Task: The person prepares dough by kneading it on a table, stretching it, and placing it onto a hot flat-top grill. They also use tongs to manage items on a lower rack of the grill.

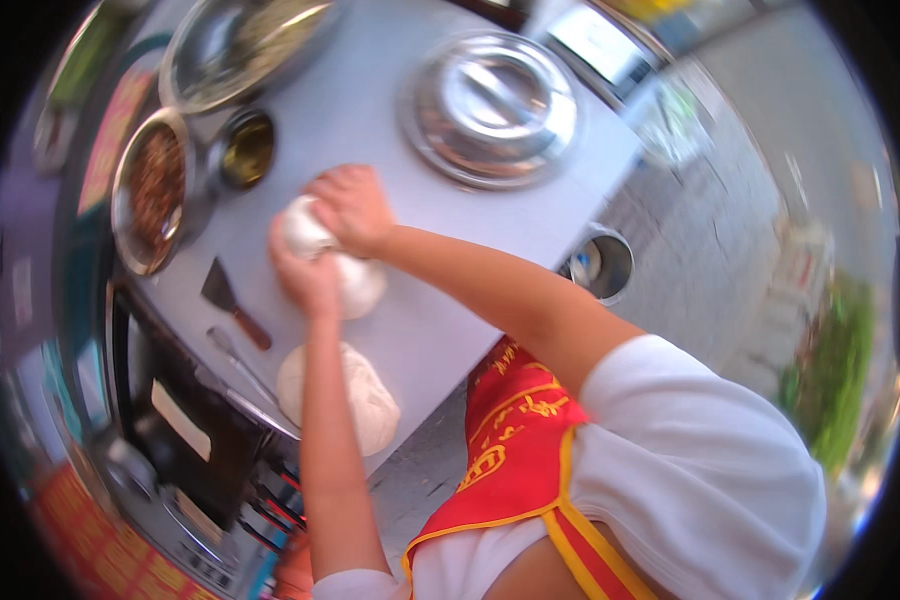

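Observation:
Both my hands are closed around a lump of white dough [305, 230] on the metal table. My left hand [307, 275] grips it from the left and near side. From the right and far side, my right hand [352, 208] curls over it, its fingers slightly blurred. More of the dough bulges out below my wrists; whether it is one piece with the lump I cannot tell. A second, larger piece of dough [370, 400] lies near the table's front edge, partly behind my left forearm. Left of my hands rests a scraper [220, 287] with a dark blade and brown handle.
At the left stand a bowl of brown filling [157, 190], a container of yellow oil [247, 150] and a large metal bowl [195, 65]. A shiny domed lid [495, 105] sits at the far right. Beside the scraper lies a metal utensil [242, 360]. A metal bucket [610, 265] stands beyond the right edge.

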Demonstrator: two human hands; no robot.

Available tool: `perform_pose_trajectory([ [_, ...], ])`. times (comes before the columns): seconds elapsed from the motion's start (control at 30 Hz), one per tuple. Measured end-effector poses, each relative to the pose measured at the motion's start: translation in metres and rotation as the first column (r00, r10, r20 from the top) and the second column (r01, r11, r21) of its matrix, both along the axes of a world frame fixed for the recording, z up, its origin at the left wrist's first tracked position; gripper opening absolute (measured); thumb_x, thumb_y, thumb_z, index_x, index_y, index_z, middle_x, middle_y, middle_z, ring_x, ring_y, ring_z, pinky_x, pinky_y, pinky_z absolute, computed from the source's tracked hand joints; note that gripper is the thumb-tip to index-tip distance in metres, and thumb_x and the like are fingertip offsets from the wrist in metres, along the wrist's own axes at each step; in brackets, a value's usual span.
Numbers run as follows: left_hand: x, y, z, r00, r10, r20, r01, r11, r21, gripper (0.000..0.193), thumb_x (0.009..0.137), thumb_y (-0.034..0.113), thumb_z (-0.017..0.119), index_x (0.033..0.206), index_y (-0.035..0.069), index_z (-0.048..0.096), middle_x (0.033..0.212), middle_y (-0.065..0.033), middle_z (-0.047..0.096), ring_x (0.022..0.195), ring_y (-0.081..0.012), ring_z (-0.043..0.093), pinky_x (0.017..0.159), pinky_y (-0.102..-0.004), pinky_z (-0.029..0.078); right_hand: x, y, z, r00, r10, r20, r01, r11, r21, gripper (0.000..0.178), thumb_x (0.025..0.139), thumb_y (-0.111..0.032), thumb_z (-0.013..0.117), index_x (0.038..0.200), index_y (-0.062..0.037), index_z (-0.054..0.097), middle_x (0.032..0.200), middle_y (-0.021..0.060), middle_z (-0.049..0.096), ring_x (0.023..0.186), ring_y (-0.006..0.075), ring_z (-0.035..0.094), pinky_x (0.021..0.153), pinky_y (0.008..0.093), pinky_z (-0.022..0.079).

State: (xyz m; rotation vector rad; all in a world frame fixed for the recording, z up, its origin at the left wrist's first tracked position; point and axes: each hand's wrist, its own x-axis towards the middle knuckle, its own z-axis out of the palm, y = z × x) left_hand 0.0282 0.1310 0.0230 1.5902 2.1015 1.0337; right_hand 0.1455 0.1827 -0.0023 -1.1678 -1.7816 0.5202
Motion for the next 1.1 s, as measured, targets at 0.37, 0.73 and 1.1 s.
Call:
perform_pose_trajectory([
  [0.37,-0.003,-0.023,0.056,0.581,0.222,0.783,0.211,0.888,-0.408,0.073,0.089,0.036,0.06,0.146,0.006,0.025,0.138,-0.0155,0.042,0.124,-0.03,0.045,0.104,-0.0418,0.036,0.122,-0.143,0.039,0.824,0.127,-0.551,-0.414,0.8,-0.435,0.035,0.082,-0.02,0.061,0.112,-0.0024,0.06,0.108,0.0199,0.062,0.101,0.035,0.059,0.089,0.0427,0.045],
  [0.73,0.102,-0.094,0.033,0.638,-0.448,-0.626,0.484,0.866,-0.125,0.062,0.07,0.027,0.076,0.124,0.007,0.053,0.133,-0.0181,0.046,0.123,-0.0383,0.042,0.1,-0.0503,0.036,0.348,-0.333,-0.015,0.873,-0.12,-0.472,-0.321,0.586,-0.744,0.024,0.083,-0.019,0.06,0.101,-0.0054,0.066,0.091,0.0127,0.069,0.084,0.0265,0.067,0.076,0.0363,0.052],
  [1.1,0.145,-0.206,0.088,0.997,-0.074,-0.011,0.074,0.997,0.001,0.037,0.076,0.004,0.068,0.112,0.005,0.06,0.118,-0.0099,0.059,0.115,-0.0226,0.054,0.1,-0.0365,0.039,0.315,-0.261,0.059,0.909,0.208,-0.361,-0.404,0.65,-0.643,0.029,0.081,-0.005,0.064,0.11,-0.0006,0.06,0.094,0.012,0.068,0.081,0.0216,0.067,0.075,0.0327,0.054],
])
